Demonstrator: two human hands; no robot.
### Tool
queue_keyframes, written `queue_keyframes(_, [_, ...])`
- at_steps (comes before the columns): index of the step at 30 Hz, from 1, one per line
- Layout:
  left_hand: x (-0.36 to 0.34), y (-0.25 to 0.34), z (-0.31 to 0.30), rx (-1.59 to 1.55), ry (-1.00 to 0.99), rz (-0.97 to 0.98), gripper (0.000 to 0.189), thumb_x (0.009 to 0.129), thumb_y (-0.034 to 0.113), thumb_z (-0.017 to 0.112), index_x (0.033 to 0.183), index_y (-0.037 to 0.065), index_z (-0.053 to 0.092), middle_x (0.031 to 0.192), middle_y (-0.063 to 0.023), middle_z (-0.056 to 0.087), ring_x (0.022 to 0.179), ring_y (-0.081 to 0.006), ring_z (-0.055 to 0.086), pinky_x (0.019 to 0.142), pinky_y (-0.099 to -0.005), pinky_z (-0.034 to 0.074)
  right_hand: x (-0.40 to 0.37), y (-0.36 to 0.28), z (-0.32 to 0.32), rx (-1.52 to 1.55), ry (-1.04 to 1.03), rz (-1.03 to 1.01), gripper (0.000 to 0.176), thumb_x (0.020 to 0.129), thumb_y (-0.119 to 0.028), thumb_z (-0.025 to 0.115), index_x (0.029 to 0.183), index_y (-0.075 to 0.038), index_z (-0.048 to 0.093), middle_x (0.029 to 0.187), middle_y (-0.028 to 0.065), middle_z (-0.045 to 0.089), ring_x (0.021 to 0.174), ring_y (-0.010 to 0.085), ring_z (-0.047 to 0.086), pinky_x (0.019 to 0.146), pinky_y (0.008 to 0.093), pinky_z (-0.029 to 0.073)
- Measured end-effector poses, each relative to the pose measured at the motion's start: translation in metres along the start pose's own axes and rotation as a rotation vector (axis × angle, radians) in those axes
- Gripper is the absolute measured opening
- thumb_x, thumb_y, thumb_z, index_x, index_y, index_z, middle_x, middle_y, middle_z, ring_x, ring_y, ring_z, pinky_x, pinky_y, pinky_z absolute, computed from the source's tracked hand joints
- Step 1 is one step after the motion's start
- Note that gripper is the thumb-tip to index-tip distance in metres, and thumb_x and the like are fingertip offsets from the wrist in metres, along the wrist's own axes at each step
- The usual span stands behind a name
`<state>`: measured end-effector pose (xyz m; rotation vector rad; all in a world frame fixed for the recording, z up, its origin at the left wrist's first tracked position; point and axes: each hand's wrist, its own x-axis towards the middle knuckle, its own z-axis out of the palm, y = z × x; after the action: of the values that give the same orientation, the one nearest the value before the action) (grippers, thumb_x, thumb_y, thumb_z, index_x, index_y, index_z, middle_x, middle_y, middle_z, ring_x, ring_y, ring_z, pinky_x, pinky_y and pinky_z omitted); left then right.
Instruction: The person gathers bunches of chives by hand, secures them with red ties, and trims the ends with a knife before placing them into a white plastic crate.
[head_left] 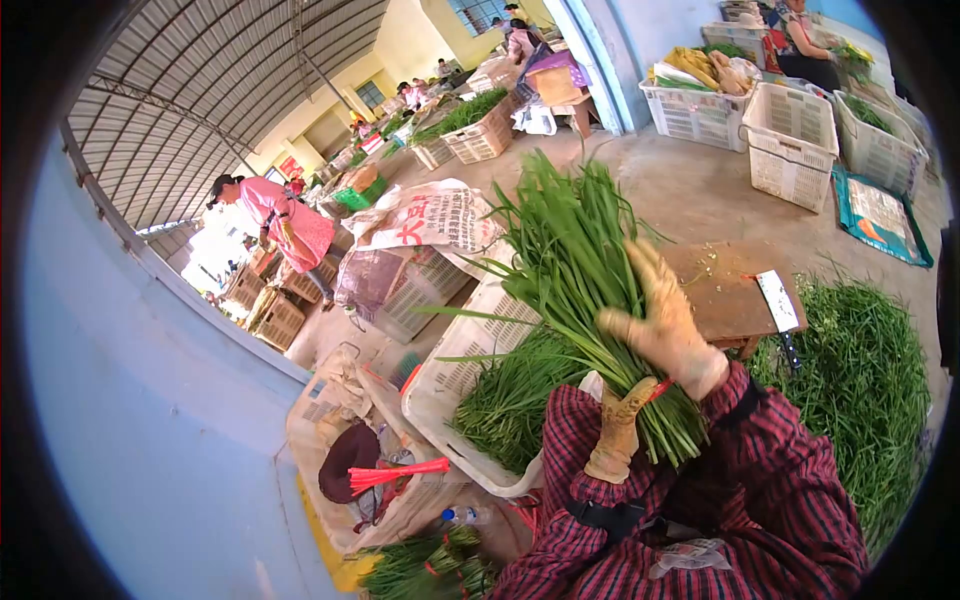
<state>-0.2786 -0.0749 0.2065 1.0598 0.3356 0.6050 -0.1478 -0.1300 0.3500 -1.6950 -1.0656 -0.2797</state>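
A large bunch of garlic chives stands tilted in front of me, leaf tips up and cut stem ends down by my lap. Low on the stems, my gloved left hand is closed around the bunch. A red tie shows at the stems beside that hand. My gloved right hand lies against the side of the leaves, its fingers stretched and thumb apart. Just left of the bunch, a white crate holds more chives.
A cleaver lies on a wooden stool at right, beside a heap of loose greens. Red ties rest on a crate at left, with tied bunches below. A person in pink stands further off.
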Motion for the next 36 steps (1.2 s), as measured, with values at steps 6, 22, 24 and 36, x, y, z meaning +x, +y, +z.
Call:
queue_keyframes(6, [-0.02,0.034,0.002,-0.146,-0.004,-0.06,0.043,0.092,0.022,0.073,0.129,0.004,0.06,0.114,-0.0083,0.069,0.101,-0.0215,0.07,0.091,-0.0323,0.058,0.02,0.049,-0.016,0.456,0.358,0.256,0.056,0.1,-0.028,0.067,0.149,-0.007,0.049,0.147,0.0115,0.051,0.137,0.0264,0.047,0.113,0.0384,0.04])
queue_keyframes(22, [-0.028,0.068,0.017,0.017,0.059,0.212,0.05,0.096,0.023,0.067,0.142,0.005,0.054,0.129,-0.0066,0.063,0.115,-0.0211,0.061,0.101,-0.0361,0.049,-0.061,-0.03,0.002,0.713,-0.129,0.561,0.075,0.094,-0.02,0.075,0.153,0.002,0.034,0.134,0.0149,0.062,0.119,0.022,0.061,0.101,0.0353,0.051])
queue_keyframes(24, [-0.03,0.082,0.023,0.014,0.126,0.207,0.048,0.097,0.024,0.067,0.139,0.004,0.056,0.127,-0.007,0.064,0.115,-0.0213,0.062,0.1,-0.0361,0.049,-0.06,-0.044,0.007,0.748,-0.132,0.545,0.08,0.093,-0.02,0.077,0.155,0.002,0.031,0.137,0.0163,0.059,0.123,0.0231,0.059,0.104,0.0358,0.049])
queue_keyframes(36, [-0.028,0.065,0.023,-0.268,0.187,0.072,0.052,0.096,0.028,0.058,0.141,0.002,0.051,0.139,-0.0126,0.056,0.126,-0.0268,0.056,0.109,-0.0448,0.046,-0.072,-0.011,0.007,0.498,0.011,0.513,0.087,0.089,-0.021,0.078,0.159,-0.003,0.028,0.143,0.0177,0.057,0.132,0.0248,0.056,0.113,0.0379,0.042])
